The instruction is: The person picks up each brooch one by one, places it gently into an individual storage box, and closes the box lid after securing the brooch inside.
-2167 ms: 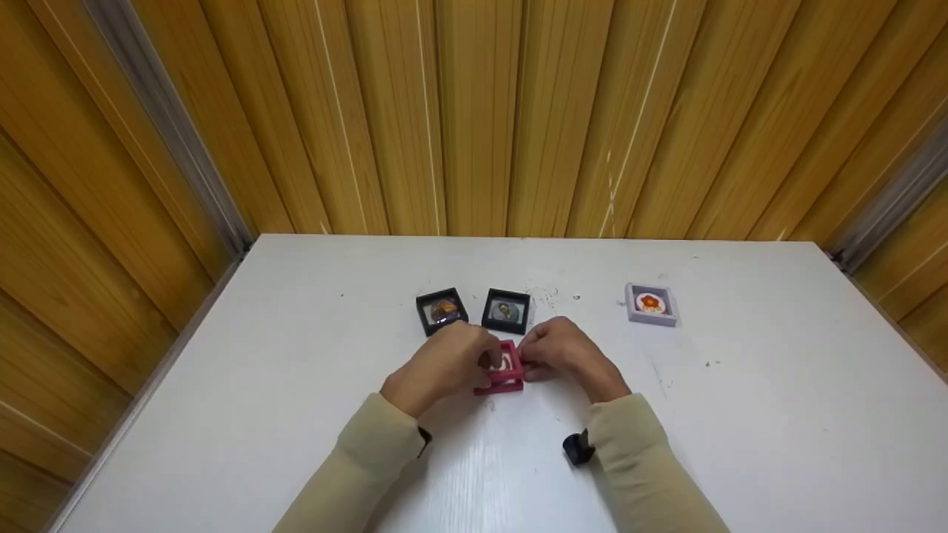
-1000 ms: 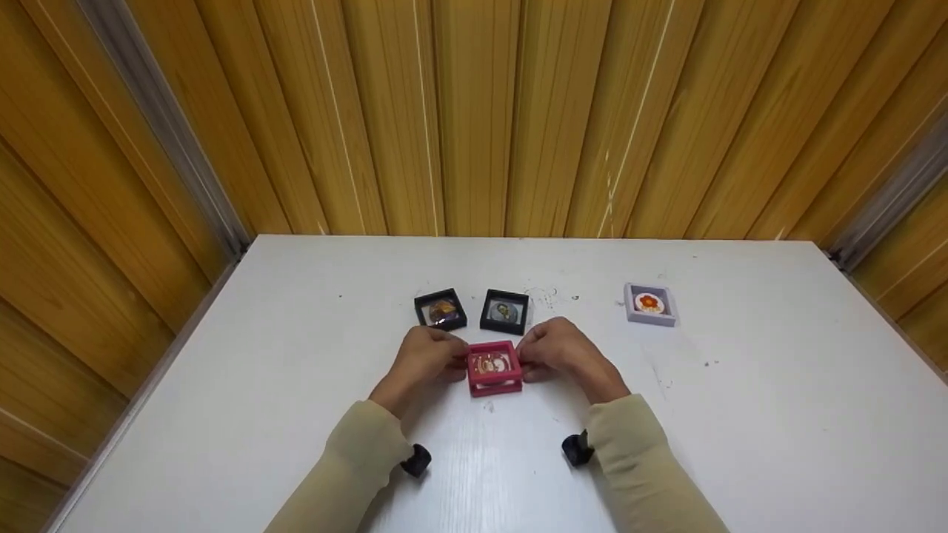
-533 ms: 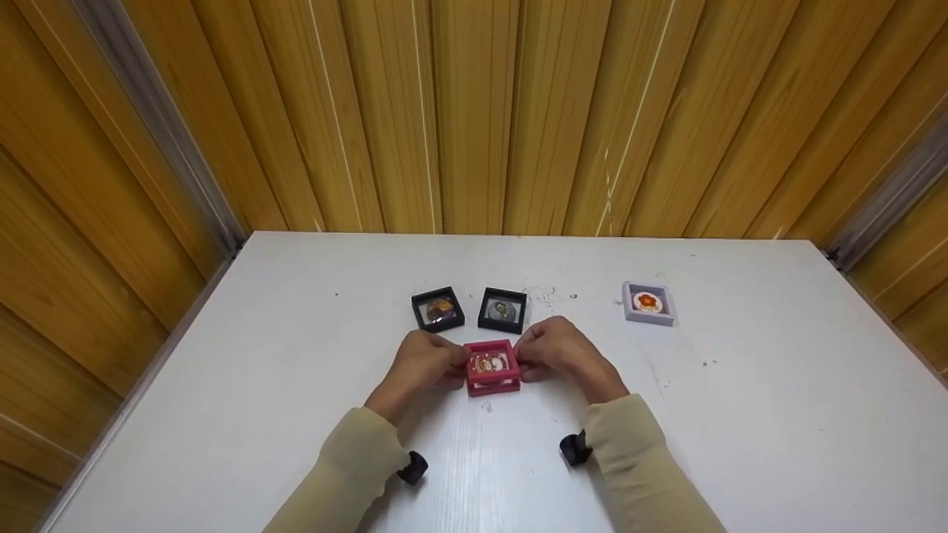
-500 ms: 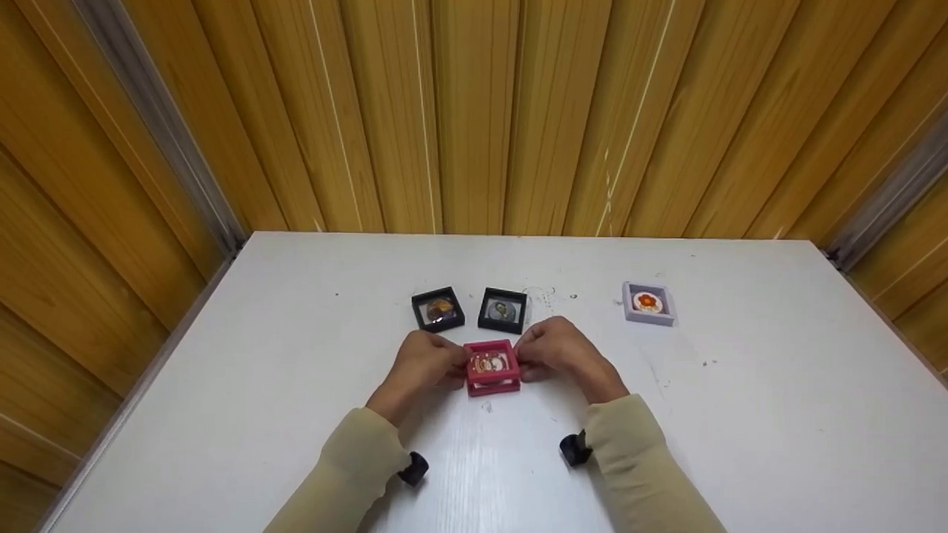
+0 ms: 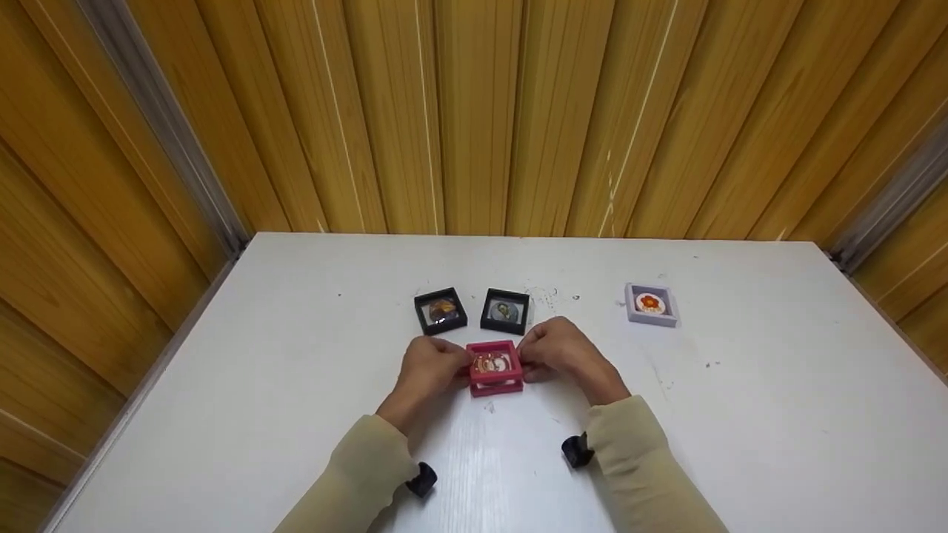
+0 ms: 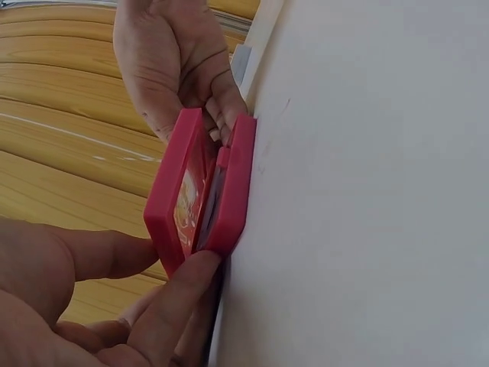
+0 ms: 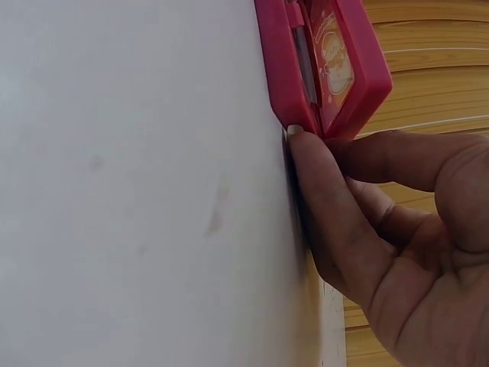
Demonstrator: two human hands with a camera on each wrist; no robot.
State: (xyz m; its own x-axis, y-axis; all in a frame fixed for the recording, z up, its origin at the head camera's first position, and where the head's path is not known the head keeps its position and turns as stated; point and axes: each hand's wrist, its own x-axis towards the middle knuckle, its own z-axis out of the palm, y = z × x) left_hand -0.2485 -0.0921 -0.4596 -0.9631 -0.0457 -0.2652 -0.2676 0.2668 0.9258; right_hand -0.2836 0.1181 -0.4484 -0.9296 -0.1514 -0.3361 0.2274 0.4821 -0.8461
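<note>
A pink square display frame [image 5: 495, 380] sits on the white table between both hands, its two halves spread apart like a clamshell. Behind its clear film shows a red-and-white round badge [image 5: 491, 362]. On the frame's left side, my left hand [image 5: 428, 366] pinches it with the thumb at the upper half and fingers at the lower half, as the left wrist view shows. My right hand [image 5: 566, 355] pinches the opposite side; in the right wrist view a fingertip [image 7: 296, 131] presses the lower half's corner and the thumb meets the upper half.
Just beyond the hands lie two black display frames, one with a brownish round piece [image 5: 443, 310] and one with a grey round piece [image 5: 505, 312]. Farther right is a lilac frame [image 5: 651, 320] holding a flower badge. A wood-patterned wall [image 5: 474, 118] stands behind the table [image 5: 740, 414].
My left hand was over the top of the pink frame and has moved to its left side, uncovering the badge. The right hand stays at the right side.
</note>
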